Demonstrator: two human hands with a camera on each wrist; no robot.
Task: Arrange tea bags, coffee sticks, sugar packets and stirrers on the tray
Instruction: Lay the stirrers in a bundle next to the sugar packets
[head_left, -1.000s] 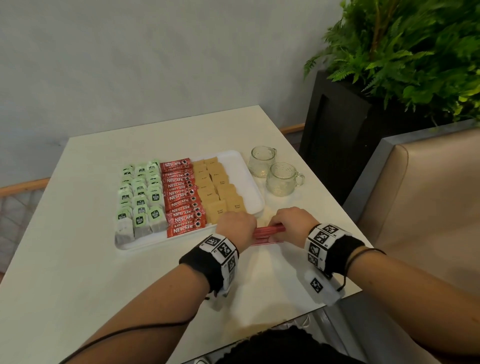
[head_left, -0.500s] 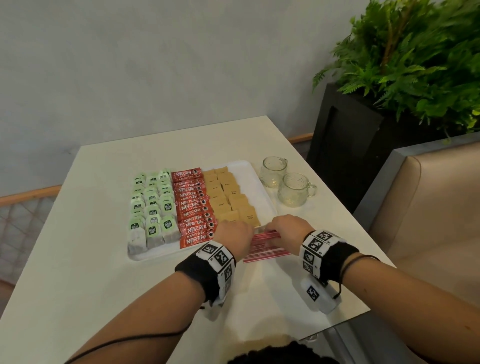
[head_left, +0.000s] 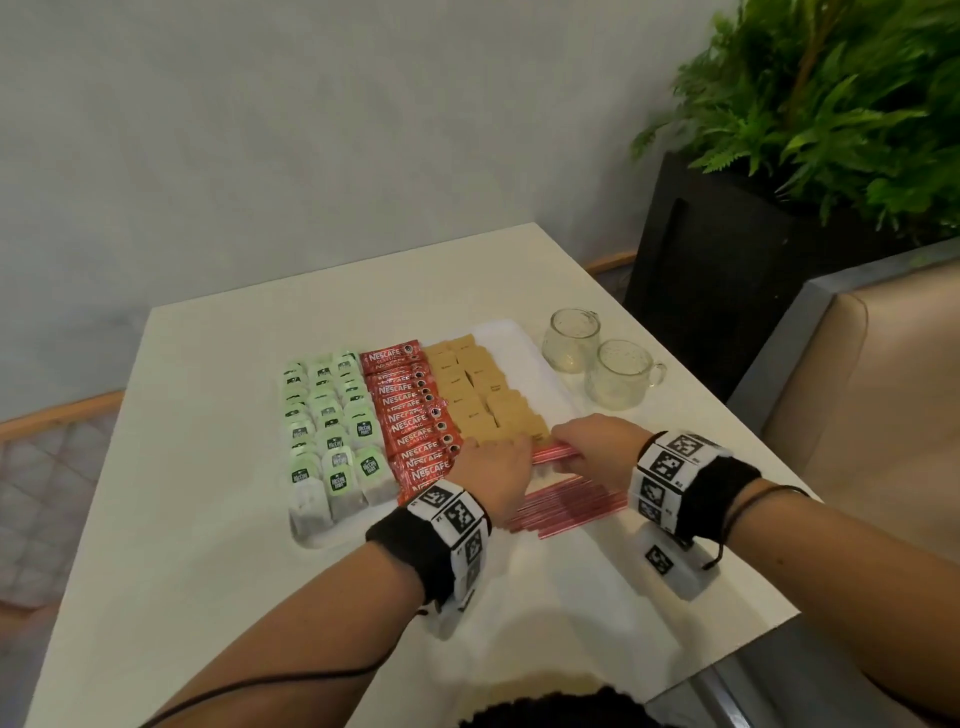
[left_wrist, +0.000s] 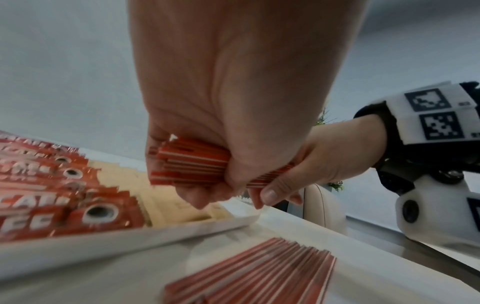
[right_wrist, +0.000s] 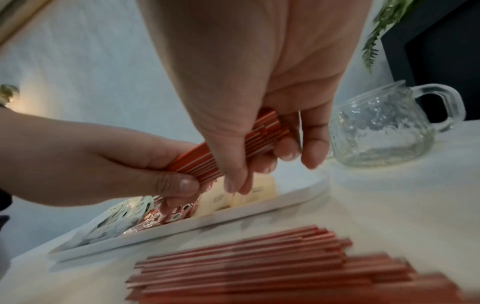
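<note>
Nearest the person, at about 6 o'clock from the hands, a loose pile of thin red-and-white striped stirrers (head_left: 566, 506) lies flat on the pale square table (head_left: 208, 545), just outside the near edge of the white rectangular tray (left_wrist: 124, 236).

Above that pile both hands share one bundle of red-and-white stirrers (head_left: 558, 453). The left hand (head_left: 493, 470) has its fingers and thumb curled round the bundle's left end; the right hand (head_left: 597, 441) grips the right end the same way, thumb below and fingers over the top. The bundle hangs clear of the table, over the tray's near right corner.

Further out the tray is filled in columns: green-tagged tea bags (head_left: 332, 436) at 10 o'clock from the hands, red foil coffee sticks (head_left: 413, 415) at 11, tan paper sugar packets (head_left: 483, 389) at 12. A bare white strip of tray runs along the right side, at 1 o'clock.

Beyond that, two small clear glass jugs (head_left: 597, 364) stand on the table just beside the tray.

The step in hand looks to be the stirrers, the last group. The next move probably calls for squaring the bundle's ends, turning it to run along the bare strip and lowering it without nudging the sugar packets; the loose pile awaits the same.
</note>
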